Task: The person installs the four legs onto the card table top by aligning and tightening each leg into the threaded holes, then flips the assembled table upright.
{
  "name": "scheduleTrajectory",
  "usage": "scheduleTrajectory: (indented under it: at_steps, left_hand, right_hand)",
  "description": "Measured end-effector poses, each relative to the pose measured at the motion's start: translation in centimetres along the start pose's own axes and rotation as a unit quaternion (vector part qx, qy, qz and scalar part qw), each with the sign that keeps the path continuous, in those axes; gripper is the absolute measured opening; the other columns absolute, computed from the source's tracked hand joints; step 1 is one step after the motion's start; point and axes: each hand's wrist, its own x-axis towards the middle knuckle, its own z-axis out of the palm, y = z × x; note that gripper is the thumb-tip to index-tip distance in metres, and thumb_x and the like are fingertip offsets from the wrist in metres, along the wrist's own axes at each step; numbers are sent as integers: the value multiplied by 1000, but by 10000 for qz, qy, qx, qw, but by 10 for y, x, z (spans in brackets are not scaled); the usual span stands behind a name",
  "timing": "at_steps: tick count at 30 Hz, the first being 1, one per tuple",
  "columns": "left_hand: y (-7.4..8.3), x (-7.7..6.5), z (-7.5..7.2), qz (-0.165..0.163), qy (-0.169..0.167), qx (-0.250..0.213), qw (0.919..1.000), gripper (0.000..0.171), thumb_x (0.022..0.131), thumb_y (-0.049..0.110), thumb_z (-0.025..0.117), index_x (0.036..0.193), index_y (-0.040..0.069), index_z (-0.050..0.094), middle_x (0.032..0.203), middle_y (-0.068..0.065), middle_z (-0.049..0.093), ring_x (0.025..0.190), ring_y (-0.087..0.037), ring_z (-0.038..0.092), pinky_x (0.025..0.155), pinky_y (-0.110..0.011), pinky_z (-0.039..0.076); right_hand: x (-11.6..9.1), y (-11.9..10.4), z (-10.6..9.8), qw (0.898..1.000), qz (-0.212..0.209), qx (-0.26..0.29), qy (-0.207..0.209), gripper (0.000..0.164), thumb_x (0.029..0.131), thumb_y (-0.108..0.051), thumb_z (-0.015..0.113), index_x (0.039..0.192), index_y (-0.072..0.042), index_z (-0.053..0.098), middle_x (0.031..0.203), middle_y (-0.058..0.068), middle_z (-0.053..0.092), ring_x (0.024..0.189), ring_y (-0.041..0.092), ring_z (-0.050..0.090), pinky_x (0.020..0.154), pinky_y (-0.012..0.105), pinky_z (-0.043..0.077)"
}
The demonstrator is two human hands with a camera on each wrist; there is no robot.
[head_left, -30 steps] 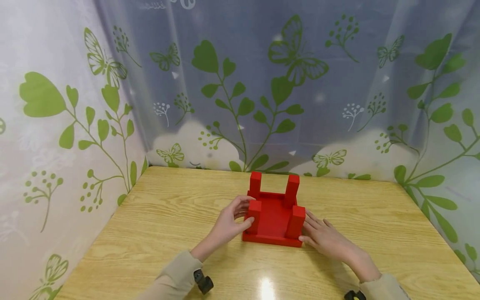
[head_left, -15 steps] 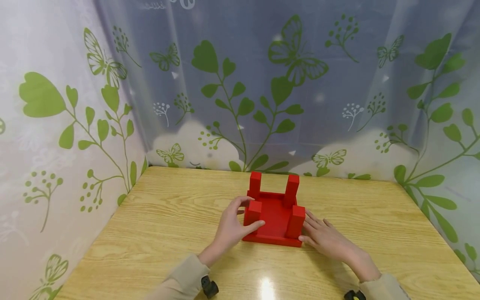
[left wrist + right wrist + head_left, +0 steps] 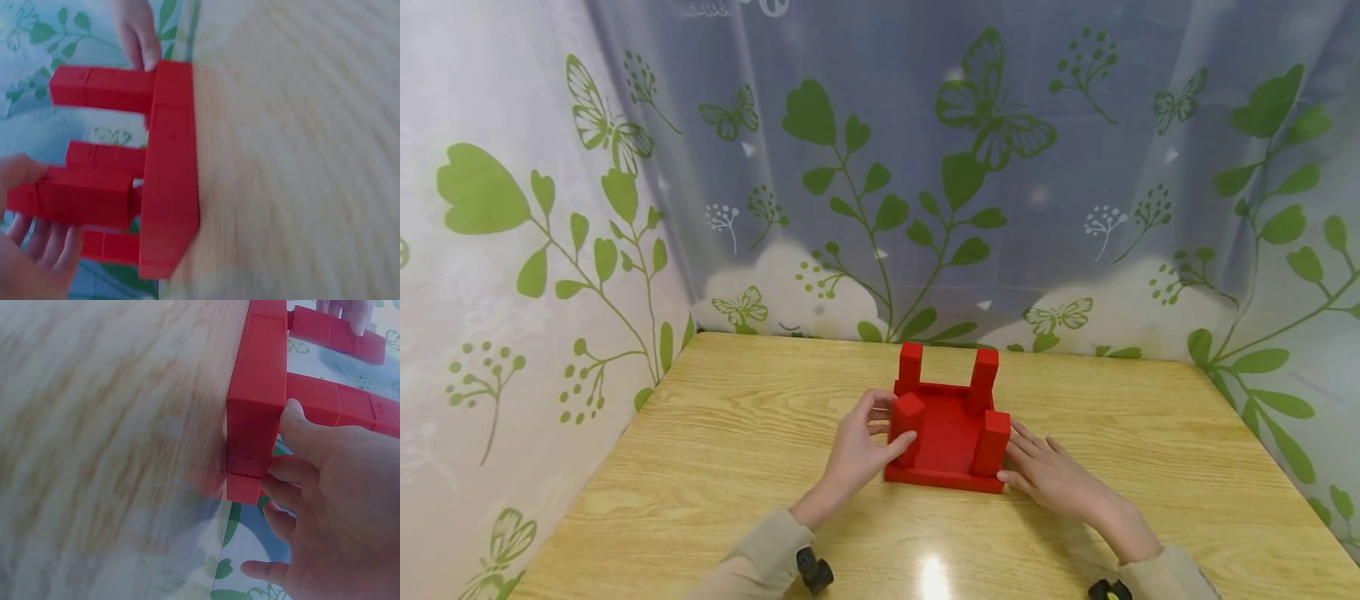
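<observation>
A small red table or stool lies upside down on the wooden tabletop, its legs pointing up. My left hand holds the near left leg between thumb and fingers; that leg is twisted, with a corner turned toward me. The left wrist view shows a narrow gap with a short red connector between this leg and the base. My right hand rests against the right side of the base, beside the near right leg. Its thumb touches the base's corner, and the other fingers extend along the side.
The two far legs, left and right, stand upright at the back of the base. Around it spreads the wooden table. Leaf-patterned curtains hang behind and at both sides.
My left hand shifted its thumb forward and back around the near left leg, and the leg has turned from square to cornerwise. The right hand and the base have stayed in place.
</observation>
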Motion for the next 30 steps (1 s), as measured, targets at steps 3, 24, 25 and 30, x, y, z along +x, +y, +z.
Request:
scheduleTrajectory:
  at_steps: [3, 24, 25, 30]
  left_hand:
    - [-4, 2, -8, 55, -425, -337, 9985, 45, 90, 4, 76, 130, 2, 57, 123, -15, 66, 112, -32, 65, 98, -42, 55]
    - [3, -3, 5, 229, 438, 587, 9971, 62, 77, 29, 91, 123, 8, 55, 118, -2, 61, 105, -19, 60, 89, -46, 58]
    - [3, -3, 6, 249, 492, 643, 9964, 61, 77, 28, 91, 122, 8, 55, 116, -2, 61, 104, -19, 60, 88, -46, 58]
    - [4, -2, 8, 238, 521, 762, 9954, 56, 77, 23, 91, 118, 8, 57, 112, -1, 62, 100, -18, 61, 85, -38, 60]
  right_hand:
    - [0, 0, 0, 10000, -15, -36, 8, 65, 105, -40, 51, 149, 8, 44, 159, 31, 29, 147, 49, 26, 110, 75, 24]
    - [1, 1, 1, 9999, -85, -30, 112, 65, 105, -40, 52, 152, 4, 41, 159, 28, 32, 148, 48, 26, 109, 76, 25]
    - [1, 1, 1, 9999, -85, -41, 116, 65, 105, -40, 52, 152, 4, 41, 159, 28, 32, 148, 48, 26, 109, 76, 25]
    - [1, 2, 1, 9999, -76, -61, 90, 65, 105, -40, 52, 151, 5, 42, 159, 29, 32, 147, 48, 27, 109, 76, 25]
